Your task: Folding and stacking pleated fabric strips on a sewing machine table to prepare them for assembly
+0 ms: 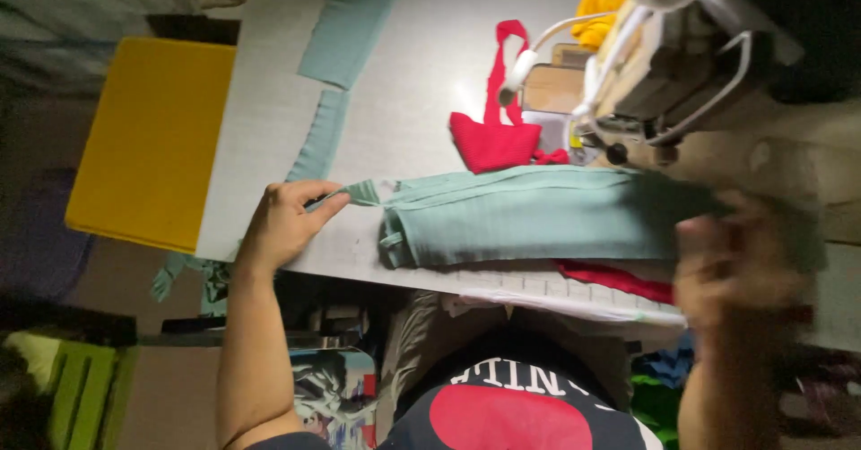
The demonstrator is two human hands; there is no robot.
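Here a grey table (pixel 421 73) fills most of the view, with a sewing machine (pixel 682 56) at its far right and a yellow board (pixel 152 141) just off its left edge. Across the near part of the table lies a folded teal cloth (pixel 529 217), stretched left to right, its right end running under the machine. A long teal strip (pixel 345 29) lies further back on the left. Red cloth (pixel 493 136) sits just behind the teal cloth, and another red piece (pixel 619 280) shows beneath its near edge. The left hand (pixel 282 226) pinches the narrow left end of the teal cloth between thumb and fingers. The right hand (pixel 740 266) is over the cloth's right end, blurred; I cannot tell whether its fingers are closed.
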